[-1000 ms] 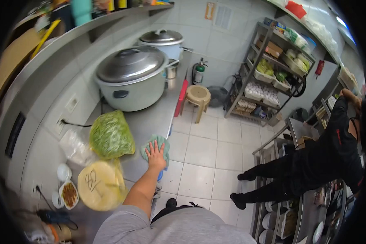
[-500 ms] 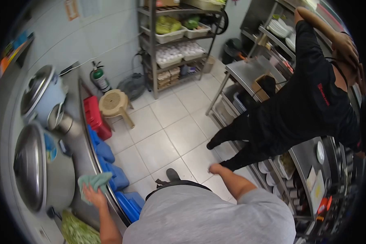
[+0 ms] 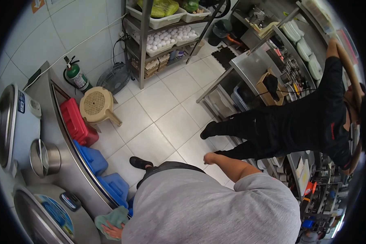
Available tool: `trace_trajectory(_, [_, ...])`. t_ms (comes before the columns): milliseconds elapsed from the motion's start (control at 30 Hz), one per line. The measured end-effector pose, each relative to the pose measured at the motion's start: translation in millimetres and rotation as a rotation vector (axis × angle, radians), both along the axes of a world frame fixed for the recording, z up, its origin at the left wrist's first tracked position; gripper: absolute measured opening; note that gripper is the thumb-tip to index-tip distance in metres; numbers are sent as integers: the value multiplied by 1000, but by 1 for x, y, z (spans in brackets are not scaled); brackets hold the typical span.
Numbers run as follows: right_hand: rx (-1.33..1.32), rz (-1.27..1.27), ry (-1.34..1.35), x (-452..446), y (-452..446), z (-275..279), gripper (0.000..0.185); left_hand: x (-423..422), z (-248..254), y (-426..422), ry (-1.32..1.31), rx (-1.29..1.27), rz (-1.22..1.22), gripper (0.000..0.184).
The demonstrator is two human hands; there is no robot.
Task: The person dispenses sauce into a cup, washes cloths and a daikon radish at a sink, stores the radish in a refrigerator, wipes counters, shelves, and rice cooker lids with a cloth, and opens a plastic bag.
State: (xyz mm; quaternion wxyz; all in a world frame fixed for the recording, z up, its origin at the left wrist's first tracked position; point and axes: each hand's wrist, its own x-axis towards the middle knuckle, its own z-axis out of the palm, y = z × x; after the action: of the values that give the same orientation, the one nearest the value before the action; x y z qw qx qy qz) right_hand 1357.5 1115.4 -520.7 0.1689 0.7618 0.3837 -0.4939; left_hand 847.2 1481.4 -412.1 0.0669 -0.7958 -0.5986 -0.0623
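Observation:
My left hand point(image 3: 113, 231) rests on a green cloth point(image 3: 117, 215) at the edge of the steel counter point(image 3: 75, 185). Its fingers lie over the cloth, which bunches around them. Beside it on the counter is a large cooker with a rounded lid point(image 3: 40, 215). Further along stands a steel pot point(image 3: 49, 158) with a utensil handle sticking out. My right hand point(image 3: 210, 158) hangs loosely closed above the floor at my right side, near the other person's legs, and nothing shows in it.
A person in black point(image 3: 288, 126) stands at the right, arms raised, beside a steel work table point(image 3: 248, 67). Blue bins point(image 3: 114, 187) and a red container point(image 3: 76, 122) sit below the counter edge. Ahead are a plastic stool point(image 3: 96, 105), a fire extinguisher point(image 3: 77, 75), a floor fan point(image 3: 114, 78) and an egg rack point(image 3: 144, 44).
My view has shifted forward along the counter. My left hand and the cloth now appear lower in view, close to my body. One of my feet has stepped left. The other person's arms have shifted.

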Motion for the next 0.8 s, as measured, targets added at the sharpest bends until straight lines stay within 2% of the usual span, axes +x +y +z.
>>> trace_trajectory(67, [-330,373,338,15,21,4,34,-8,-8,11,60,-58,35,51])
trace_trajectory(133, [-459,-374,81,28,65,29,33,-17,-21,18,157,-151,65,50])
trace_trajectory(200, [-217,-61,63,64,136,52,33,-22,-38,19,233,-269,118,49])
trace_trajectory(233, [188,103,-162,86,149,12,35,-21,-46,19,221,-258,220,49])
trace_trajectory(267, [381,3,-231,99,194,19,33,-25,-63,23,-286,-249,144,52])
trace_trajectory(300, [431,-161,-173,107,255,30,31,-31,-71,23,-782,-172,38,56])
trace_trajectory(333, [464,-327,-106,112,315,49,30,-33,-61,17,-785,-105,132,56])
trace_trajectory(400, [606,-503,141,98,452,117,27,-18,-28,23,172,-58,-96,66])
trace_trajectory(467, [873,-403,271,75,577,177,29,-1,-16,22,129,-79,37,68])
trace_trajectory(533, [1155,-107,440,35,690,257,23,27,3,24,83,-106,157,71])
trace_trajectory(567, [1277,-97,642,1,730,309,25,53,19,30,-74,-203,381,70])
trace_trajectory(600, [1339,62,672,-19,772,341,26,76,29,35,-239,-288,598,69])
trace_trajectory(633, [1372,222,649,-39,809,375,27,92,22,37,-215,-138,672,66])
trace_trajectory(667, [1422,388,578,-58,838,409,29,111,33,43,-215,-120,732,66])
trace_trajectory(700, [1505,410,679,-79,872,425,30,130,49,54,-266,-175,922,62])
trace_trajectory(733, [1554,507,643,-92,915,426,31,144,59,63,-328,-224,1115,58])
trace_trajectory(767, [1553,550,658,-110,932,442,30,137,41,59,-342,-196,1192,58])
trace_trajectory(800, [1548,595,682,-134,940,460,30,120,6,42,-681,107,1335,55])
